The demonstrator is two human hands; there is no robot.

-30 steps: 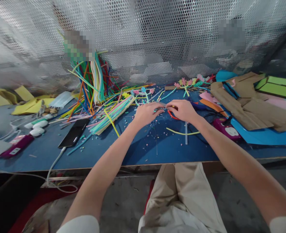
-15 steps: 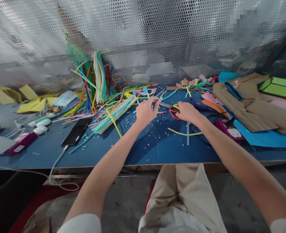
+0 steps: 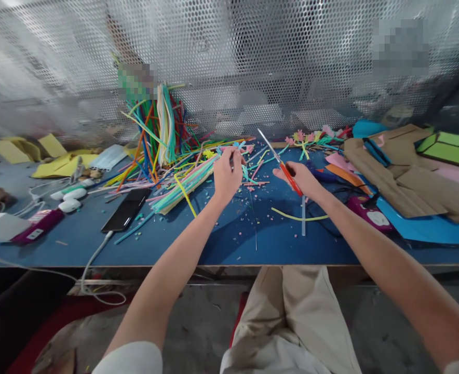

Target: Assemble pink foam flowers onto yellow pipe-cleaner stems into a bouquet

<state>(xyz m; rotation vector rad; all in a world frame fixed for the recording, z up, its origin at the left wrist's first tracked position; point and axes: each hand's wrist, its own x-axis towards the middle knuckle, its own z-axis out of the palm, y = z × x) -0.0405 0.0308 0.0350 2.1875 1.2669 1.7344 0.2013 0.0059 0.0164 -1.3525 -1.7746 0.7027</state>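
Observation:
My right hand (image 3: pixel 300 179) is closed around a pair of scissors (image 3: pixel 291 179) with red handles, their blades tilted up and to the left, away from my other hand. To the left, my left hand (image 3: pixel 228 174) has its fingers curled together above the table, beside cut light-blue and pink flower-like pieces (image 3: pixel 248 148). What those fingers hold, if anything, is hidden. Below and left of it lies a bundle of pastel straw-like strips (image 3: pixel 185 188). Small cut scraps are scattered between the hands, and a thin yellow strip (image 3: pixel 299 215) lies in front of my right hand.
A bunch of coloured strips (image 3: pixel 167 124) stands against the perforated metal screen (image 3: pixel 272 62). At left are a black phone (image 3: pixel 126 210) on a cable and a purple power strip (image 3: pixel 37 228). Brown cardboard (image 3: pixel 404 171) and blue sheets (image 3: pixel 404 221) cover the right side.
The scissors have moved away from my left hand, and their blades now point upward. My left hand has shifted left, towards the flower-like pieces. The view has tilted slightly.

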